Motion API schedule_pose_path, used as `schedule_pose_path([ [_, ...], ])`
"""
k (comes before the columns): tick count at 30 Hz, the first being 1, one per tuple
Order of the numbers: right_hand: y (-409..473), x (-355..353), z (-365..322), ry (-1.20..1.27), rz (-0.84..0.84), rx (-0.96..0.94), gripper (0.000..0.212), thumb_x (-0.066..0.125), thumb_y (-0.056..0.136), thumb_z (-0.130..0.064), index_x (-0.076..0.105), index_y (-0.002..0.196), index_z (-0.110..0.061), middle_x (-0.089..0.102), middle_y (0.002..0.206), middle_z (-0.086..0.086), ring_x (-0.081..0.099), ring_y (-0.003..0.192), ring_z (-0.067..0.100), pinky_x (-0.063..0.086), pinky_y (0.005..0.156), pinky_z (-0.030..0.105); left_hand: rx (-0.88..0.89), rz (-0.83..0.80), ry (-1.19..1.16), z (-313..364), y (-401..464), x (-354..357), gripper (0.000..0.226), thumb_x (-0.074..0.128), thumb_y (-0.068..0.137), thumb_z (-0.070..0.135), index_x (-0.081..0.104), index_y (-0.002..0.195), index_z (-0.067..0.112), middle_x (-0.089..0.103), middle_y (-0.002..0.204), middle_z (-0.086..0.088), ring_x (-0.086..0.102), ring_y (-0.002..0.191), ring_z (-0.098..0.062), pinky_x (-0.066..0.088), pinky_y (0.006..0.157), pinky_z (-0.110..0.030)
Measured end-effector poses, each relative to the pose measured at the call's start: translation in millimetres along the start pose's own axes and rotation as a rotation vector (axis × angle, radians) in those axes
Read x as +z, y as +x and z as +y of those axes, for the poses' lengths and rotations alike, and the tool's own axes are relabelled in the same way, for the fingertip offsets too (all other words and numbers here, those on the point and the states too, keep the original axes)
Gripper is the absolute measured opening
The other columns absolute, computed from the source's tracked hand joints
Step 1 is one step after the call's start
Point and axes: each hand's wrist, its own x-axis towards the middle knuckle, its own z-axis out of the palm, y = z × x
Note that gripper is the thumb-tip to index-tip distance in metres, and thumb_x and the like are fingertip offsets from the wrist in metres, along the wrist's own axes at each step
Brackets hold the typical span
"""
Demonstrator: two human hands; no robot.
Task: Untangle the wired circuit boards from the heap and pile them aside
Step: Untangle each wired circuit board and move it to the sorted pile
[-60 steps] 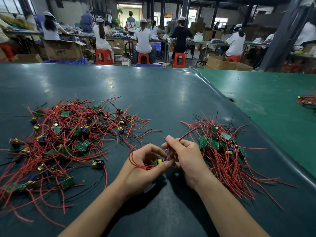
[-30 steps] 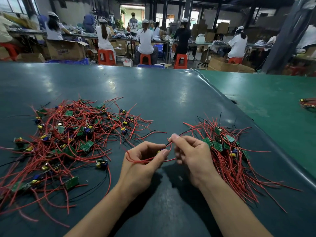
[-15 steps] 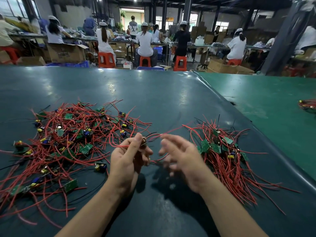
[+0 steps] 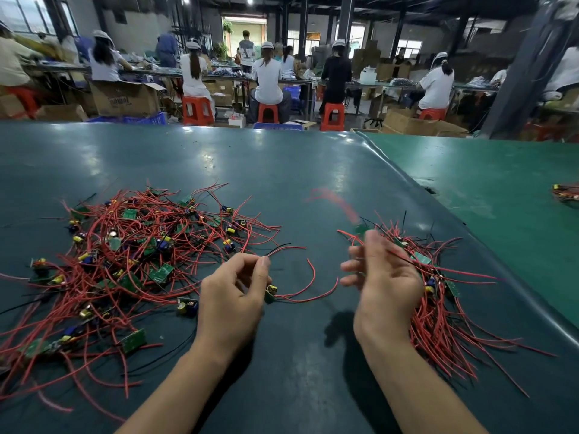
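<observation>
Red wires everywhere on this one. Far out to the left of the grip, the tangled heap of wired circuit boards is sprawling across the dark green table, green boards and yellow and blue parts poking out of the mess. Just right of it, the left hand is curling its fingers round one small board, gripping it right at the fingertips, with its red leads trailing off to the right toward the other hand. The right hand is hanging above the table with fingers loose and spread, blurry, and I can't tell if it's pinching anything. Directly beyond and right of that hand, the sorted pile is lying with its wires fanning toward the near edge. A blurred red wire is showing just past its fingertips.
</observation>
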Motion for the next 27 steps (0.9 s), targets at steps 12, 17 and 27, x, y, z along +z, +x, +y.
schedule_pose_path([
  [12, -3.0, 3.4, 4.8, -0.021, -0.234, 0.55, 0.033, 0.062, 0.091, -0.04, 0.066, 0.075, -0.011, 0.055, 0.054, 0.0, 0.045, 0.039, 0.009, 0.03, 0.034, 0.018, -0.349, -0.076, 1.033, -20.2, 19.2, -31.8, 0.037, 0.049, 0.093, 0.04, 0.058, 0.124, 0.021, 0.051, 0.133, -0.004, 0.035, 0.124, -0.029, 0.034, 0.099, -0.046],
  [17, -3.4, 3.9, 5.2, -0.066, -0.248, 0.544, 0.03, 0.06, 0.094, -0.032, 0.067, 0.075, -0.011, 0.054, 0.055, 0.0, 0.044, 0.04, 0.01, 0.03, 0.034, 0.019, -0.254, 0.062, 0.883, -24.7, 21.9, -34.5, 0.032, 0.062, 0.089, 0.021, 0.065, 0.118, 0.008, 0.052, 0.124, -0.022, 0.039, 0.116, -0.04, 0.032, 0.097, -0.046],
  [27, -3.3, 2.4, 3.3, -0.081, -0.275, 0.542, 0.031, 0.059, 0.095, -0.03, 0.069, 0.072, -0.011, 0.055, 0.057, 0.0, 0.043, 0.04, 0.01, 0.029, 0.035, 0.02, -0.363, 0.071, 0.92, -22.2, 24.3, -46.5, 0.036, 0.056, 0.095, 0.034, 0.069, 0.114, 0.007, 0.062, 0.112, -0.021, 0.049, 0.108, -0.042, 0.041, 0.088, -0.047],
])
